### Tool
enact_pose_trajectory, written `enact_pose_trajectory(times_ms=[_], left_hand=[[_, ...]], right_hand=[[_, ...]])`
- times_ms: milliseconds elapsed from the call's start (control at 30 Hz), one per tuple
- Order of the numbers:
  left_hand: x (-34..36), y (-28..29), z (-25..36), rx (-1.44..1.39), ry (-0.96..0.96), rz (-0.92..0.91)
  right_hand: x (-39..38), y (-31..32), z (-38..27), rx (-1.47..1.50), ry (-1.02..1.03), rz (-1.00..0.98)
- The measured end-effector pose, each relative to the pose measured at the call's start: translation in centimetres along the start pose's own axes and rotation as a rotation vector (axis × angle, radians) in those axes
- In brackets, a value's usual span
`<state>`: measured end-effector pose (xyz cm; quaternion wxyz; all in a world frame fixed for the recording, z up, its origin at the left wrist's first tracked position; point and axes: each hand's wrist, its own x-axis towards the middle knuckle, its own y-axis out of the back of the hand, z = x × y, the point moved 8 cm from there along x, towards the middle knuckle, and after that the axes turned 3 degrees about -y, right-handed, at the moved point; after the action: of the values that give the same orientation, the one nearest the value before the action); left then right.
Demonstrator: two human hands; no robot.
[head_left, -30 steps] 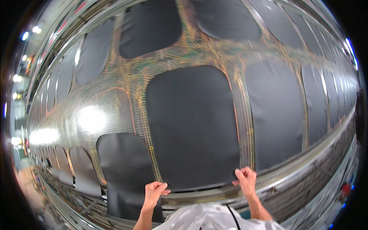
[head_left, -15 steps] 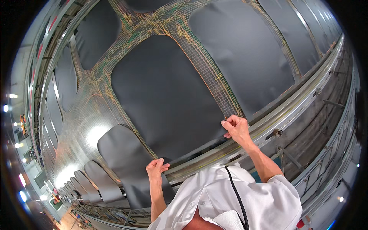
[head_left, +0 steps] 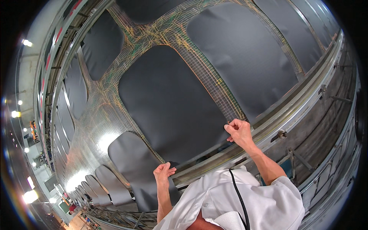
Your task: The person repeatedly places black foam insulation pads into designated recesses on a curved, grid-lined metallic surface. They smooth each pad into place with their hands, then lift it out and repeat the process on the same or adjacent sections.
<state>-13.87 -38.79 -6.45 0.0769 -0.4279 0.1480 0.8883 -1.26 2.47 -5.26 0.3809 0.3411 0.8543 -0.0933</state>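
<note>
A large dark grey sheet [head_left: 174, 103], rounded at its far end, lies flat on a table marked with a grid and many coloured outlines [head_left: 207, 76]. My right hand [head_left: 239, 134] pinches its near right corner between thumb and fingers. At the near left corner my left hand [head_left: 164, 172] has thumb and forefinger brought together on the edge, while its other fingers stick out. Between my hands the sheet's near edge runs along the table's border. To the left, a smaller grey piece [head_left: 130, 153] hangs down over that border.
A metal rail [head_left: 268, 122] follows the near side of the table, with a round knob [head_left: 282, 134] to my right. Another wide grey sheet [head_left: 237, 53] lies on the right. Several more grey pieces [head_left: 111, 184] line the left. Bright lamps [head_left: 30, 196] show at far left.
The whole scene has shifted slightly right and down in the view. Both hands keep their places at the sheet's two near corners.
</note>
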Motion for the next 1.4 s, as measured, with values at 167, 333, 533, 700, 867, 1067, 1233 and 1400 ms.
enact_pose_trajectory(times_ms=[167,333,533,700,867,1067,1233,1400], left_hand=[[-0.17,-0.15,0.27,-0.002,-0.007,0.01],[0.06,0.1,-0.02,-0.004,-0.009,0.006],[-0.12,-0.13,0.35,0.003,-0.01,0.005],[-0.02,-0.02,0.22,-0.004,-0.008,0.001],[-0.08,-0.05,0.26,0.013,-0.005,0.008],[-0.12,-0.12,0.22,0.004,-0.015,0.011],[0.03,0.04,-0.01,-0.014,-0.017,0.007],[-0.17,0.16,-0.14,-0.018,-0.012,0.029]], right_hand=[[-0.11,0.13,-0.14,-0.008,-0.013,0.019],[-0.21,0.05,-0.32,-0.007,-0.002,0.028],[-0.26,0.02,-0.52,0.002,0.003,0.028],[-0.18,-0.02,-0.3,0.027,0.008,0.03],[-0.24,0.03,-0.36,0.019,0.011,0.045],[0.0,0.18,-0.21,-0.025,0.045,0.02],[-0.23,0.11,-0.36,-0.019,0.025,0.0],[-0.31,0.07,-0.64,-0.031,0.033,-0.001]])
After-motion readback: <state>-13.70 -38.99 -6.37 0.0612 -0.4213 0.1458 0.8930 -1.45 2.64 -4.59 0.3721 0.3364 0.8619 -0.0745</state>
